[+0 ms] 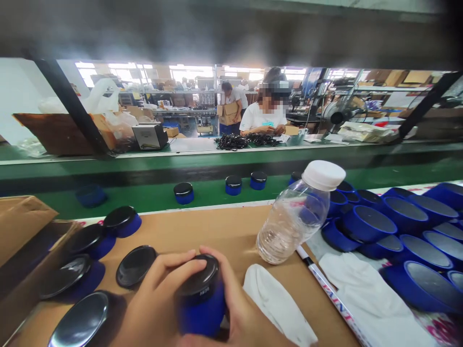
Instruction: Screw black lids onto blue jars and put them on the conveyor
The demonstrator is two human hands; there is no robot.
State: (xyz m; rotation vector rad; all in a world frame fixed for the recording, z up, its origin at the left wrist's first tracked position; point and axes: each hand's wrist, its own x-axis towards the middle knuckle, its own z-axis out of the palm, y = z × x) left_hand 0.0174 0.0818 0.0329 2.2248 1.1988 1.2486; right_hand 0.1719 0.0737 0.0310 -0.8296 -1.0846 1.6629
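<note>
A blue round housing with a glossy black top is held upright between my two hands, low in the middle of the view. My left hand wraps its left side, fingertips lying over the black top. Along its right side my right hand closes, one finger up near the rim. Small light lettering shows on the black band. Just left of my left hand lies a loose black lid-like disc. A folded white cloth lies on the cardboard right of my right hand. The lower part of the housing is partly hidden by my hands.
Several black-topped blue units stand at left beside a cardboard box. A clear bottle, paint marker, white glove-like cloth and blue housings are right. More units stand on the green belt; a person sits beyond.
</note>
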